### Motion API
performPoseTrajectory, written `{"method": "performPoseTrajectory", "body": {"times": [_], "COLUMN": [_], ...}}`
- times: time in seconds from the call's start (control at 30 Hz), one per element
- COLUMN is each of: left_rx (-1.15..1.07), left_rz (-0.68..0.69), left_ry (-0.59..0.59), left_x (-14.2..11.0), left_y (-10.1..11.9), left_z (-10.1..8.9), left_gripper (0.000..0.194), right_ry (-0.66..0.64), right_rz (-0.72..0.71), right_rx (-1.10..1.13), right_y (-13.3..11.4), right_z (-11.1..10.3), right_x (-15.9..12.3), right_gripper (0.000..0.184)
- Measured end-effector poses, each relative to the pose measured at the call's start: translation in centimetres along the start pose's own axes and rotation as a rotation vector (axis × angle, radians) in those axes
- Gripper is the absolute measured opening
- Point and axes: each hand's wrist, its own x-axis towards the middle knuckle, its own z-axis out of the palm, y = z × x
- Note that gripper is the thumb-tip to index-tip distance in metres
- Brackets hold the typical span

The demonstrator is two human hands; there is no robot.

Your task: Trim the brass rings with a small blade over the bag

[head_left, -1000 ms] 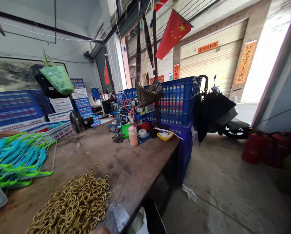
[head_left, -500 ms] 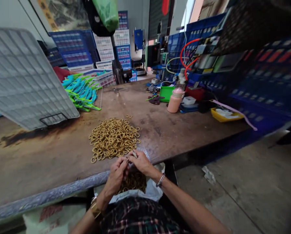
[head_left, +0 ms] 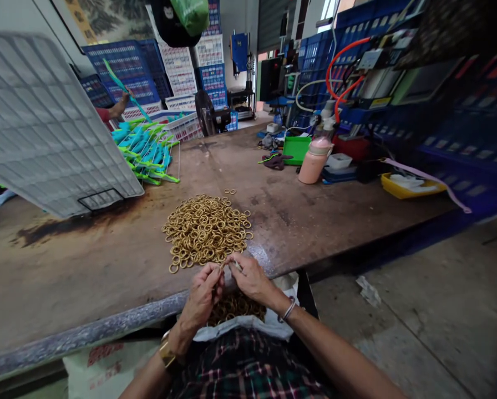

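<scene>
A heap of gold-coloured rings (head_left: 207, 230) lies on the brown table, just beyond my hands. My left hand (head_left: 202, 291) is closed, pinching what looks like one gold ring (head_left: 222, 266) between thumb and fingertips; most of it is hidden. Against it, the fingertips of my right hand (head_left: 252, 280) are closed round a small pale tool (head_left: 237, 266), whose kind I cannot make out. Both hands meet above the table's front edge. Below them, an open white sack (head_left: 227, 327) on my lap side holds many more rings (head_left: 238, 307).
A white wire-ribbed panel (head_left: 52, 122) leans at left, beside teal and green plastic pieces (head_left: 148, 155). Another person's hand (head_left: 119, 105) holds a teal strip (head_left: 115, 80) there. A pink bottle (head_left: 314, 163), green tray (head_left: 297, 151) and yellow dish (head_left: 410, 188) stand at right.
The view has swung slightly, so the table things sit further right. My hands stay together, fingertips slightly shifted. Another person's hand with a teal strip has come into sight behind the panel.
</scene>
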Motion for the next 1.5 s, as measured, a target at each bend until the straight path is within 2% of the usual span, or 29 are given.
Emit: {"method": "performPoseTrajectory", "body": {"times": [0.1,0.23,0.67,0.87,0.97,1.1,1.2,1.3,1.4,1.5], "left_rx": [0.04,0.075,0.099,0.13,0.092,-0.003,-0.158,-0.156,-0.198,-0.298], "left_rz": [0.013,0.021,0.024,0.016,0.001,-0.027,-0.079,-0.139,-0.144,-0.16], "left_ry": [0.014,0.016,-0.008,0.003,-0.022,-0.161,-0.056,0.025,0.1,0.179], "left_x": [0.0,0.0,-0.1,-0.8,-2.0,-3.1,-2.2,-0.5,0.7,1.4], "left_y": [-0.4,-1.0,-1.7,-1.0,-0.1,0.7,-0.1,-1.5,-2.7,-3.5], "left_z": [-0.5,-1.0,-1.7,-1.6,-1.1,-0.4,-0.9,-2.3,-3.7,-4.6], "left_gripper": [0.029,0.031,0.031,0.033,0.033,0.033,0.038,0.037,0.038,0.043], "right_ry": [-0.096,-0.176,-0.266,-0.338,-0.291,-0.164,-0.002,0.149,0.24,0.277], "right_rz": [-0.089,-0.071,-0.036,0.007,0.005,0.094,0.088,0.109,0.181,0.23], "right_rx": [-0.246,-0.426,-0.51,-0.564,-0.619,-0.676,-0.6,-0.5,-0.498,-0.545], "right_y": [0.3,0.3,0.0,-0.5,0.3,2.6,4.4,6.1,8.0,9.5], "right_z": [0.7,1.1,1.3,1.1,1.0,-0.1,-1.7,-3.5,-5.2,-6.6], "right_x": [-0.5,-0.7,-0.5,-0.1,0.2,1.4,3.3,6.4,10.4,14.6], "right_gripper": [0.016,0.021,0.025,0.029,0.028,0.023,0.02,0.018,0.02,0.02]}}
